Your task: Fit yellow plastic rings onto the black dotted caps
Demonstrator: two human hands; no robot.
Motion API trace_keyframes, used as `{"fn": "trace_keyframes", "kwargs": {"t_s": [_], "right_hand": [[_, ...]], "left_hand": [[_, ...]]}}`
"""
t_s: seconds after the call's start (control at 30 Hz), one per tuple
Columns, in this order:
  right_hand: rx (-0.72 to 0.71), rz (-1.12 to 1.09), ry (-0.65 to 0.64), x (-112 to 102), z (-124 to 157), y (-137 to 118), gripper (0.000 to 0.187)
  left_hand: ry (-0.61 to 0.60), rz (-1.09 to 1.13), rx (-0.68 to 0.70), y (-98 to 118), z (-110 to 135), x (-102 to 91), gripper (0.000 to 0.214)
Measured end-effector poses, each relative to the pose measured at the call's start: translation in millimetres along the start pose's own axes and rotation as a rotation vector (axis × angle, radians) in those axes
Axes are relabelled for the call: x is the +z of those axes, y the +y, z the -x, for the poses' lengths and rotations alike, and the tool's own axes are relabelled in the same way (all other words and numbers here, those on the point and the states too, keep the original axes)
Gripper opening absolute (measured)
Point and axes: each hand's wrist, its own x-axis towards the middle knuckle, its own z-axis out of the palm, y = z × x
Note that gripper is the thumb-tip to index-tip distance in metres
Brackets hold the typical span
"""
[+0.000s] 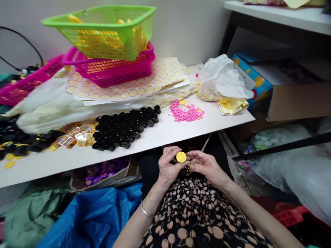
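In front of my lap, just off the table's front edge, my left hand (pixel 168 166) is closed round a small piece with a flat round yellow top (pixel 181 157). The yellow disc faces up between thumb and fingers. My right hand (pixel 208 168) is at the disc's right side, its fingers bent and pressed together; what they pinch is hidden. Something dark with yellow specks shows below the disc, too small to name. On the table, a block of black round cups (pixel 124 127) stands in tight rows. Right of it lies a scatter of small pink beads (pixel 187 113) with some yellow bits.
A green basket (pixel 98 26) of yellow parts is stacked on a pink basket (pixel 124 72), over sticker sheets (pixel 165 74). Shiny wrapped packets (pixel 77 134) lie left of the cups. A white plastic bag (pixel 222 77) and an open carton (pixel 294 100) are at the right.
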Motion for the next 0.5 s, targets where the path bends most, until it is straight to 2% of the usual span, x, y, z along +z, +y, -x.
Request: {"fn": "trace_keyframes", "kwargs": {"t_s": [0.17,0.3,0.4,0.47,0.5], "right_hand": [[0.003,0.122,-0.086,14,-7,-6,0.037],[0.115,0.080,-0.240,17,-19,-6,0.040],[0.183,0.228,-0.303,9,-38,4,0.042],[0.195,0.375,-0.253,5,-49,10,0.042],[0.198,0.418,-0.238,6,-51,12,0.043]], "left_hand": [[-0.030,-0.194,0.196,7,6,-4.2,0.025],[-0.080,-0.248,0.219,5,14,-5.4,0.023],[-0.169,-0.261,0.247,-5,14,-24.9,0.050],[-0.100,-0.236,0.215,-9,12,-45.8,0.064],[-0.028,-0.212,0.165,-10,12,-56.0,0.061]]}}
